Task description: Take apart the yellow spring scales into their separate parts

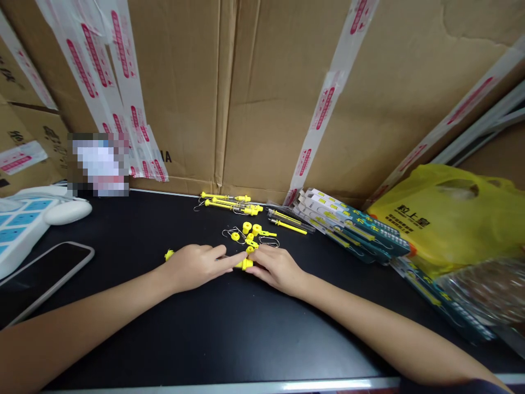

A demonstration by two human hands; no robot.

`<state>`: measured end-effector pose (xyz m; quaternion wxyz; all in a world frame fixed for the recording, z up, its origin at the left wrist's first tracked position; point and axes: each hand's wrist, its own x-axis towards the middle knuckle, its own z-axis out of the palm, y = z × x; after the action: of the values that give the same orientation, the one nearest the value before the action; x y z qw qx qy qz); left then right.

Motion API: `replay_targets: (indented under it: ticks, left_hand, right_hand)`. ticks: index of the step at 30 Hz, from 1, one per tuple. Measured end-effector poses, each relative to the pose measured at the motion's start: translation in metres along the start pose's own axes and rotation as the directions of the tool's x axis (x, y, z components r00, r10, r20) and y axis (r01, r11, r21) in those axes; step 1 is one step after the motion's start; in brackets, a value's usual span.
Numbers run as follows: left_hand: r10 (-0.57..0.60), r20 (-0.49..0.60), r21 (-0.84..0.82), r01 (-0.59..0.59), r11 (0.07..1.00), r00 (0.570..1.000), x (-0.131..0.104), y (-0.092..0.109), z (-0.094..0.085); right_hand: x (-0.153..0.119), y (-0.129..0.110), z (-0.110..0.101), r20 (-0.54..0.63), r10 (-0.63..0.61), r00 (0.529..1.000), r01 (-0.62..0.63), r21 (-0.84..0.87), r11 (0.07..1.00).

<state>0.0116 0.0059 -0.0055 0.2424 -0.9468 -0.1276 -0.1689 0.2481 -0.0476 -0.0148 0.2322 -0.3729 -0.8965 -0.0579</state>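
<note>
My left hand [200, 267] is wrapped round a slim yellow-ended tool [245, 265], its index finger stretched along it to the right. A yellow piece [169, 255] pokes out behind the left wrist; it looks like the tool's other end, though the middle is hidden. My right hand [281, 268] pinches at the tool's right end between thumb and fingers. Just beyond the fingertips lie small yellow plastic caps [246, 227], a yellow ring [235, 236] and thin bent wire hooks [270, 241].
Similar yellow tools [232, 206] lie in a pile near the cardboard wall [270, 109]. Thin yellow rods [289, 225] are beside stacked packages [348, 219]. A yellow plastic bag [443, 213] stands right. On the left are a phone [45, 279], a white mouse [69, 212] and a white-blue device [24, 224].
</note>
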Motion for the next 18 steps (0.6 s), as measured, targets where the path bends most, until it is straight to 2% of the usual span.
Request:
replay_targets:
  ticks: [9,18]
  left_hand:
    - [0.028,0.006,-0.019,-0.027,0.999,1.0,-0.0001,-0.0015,-0.0005]
    - [0.023,-0.033,-0.021,-0.024,0.999,0.999,0.001,-0.0002,-0.0013]
  right_hand:
    - [-0.0016,0.0013,-0.0001,-0.029,-0.087,0.996,0.086,-0.042,0.995]
    - [0.0,-0.0007,0.0,0.026,-0.001,1.0,0.001,-0.011,1.0]
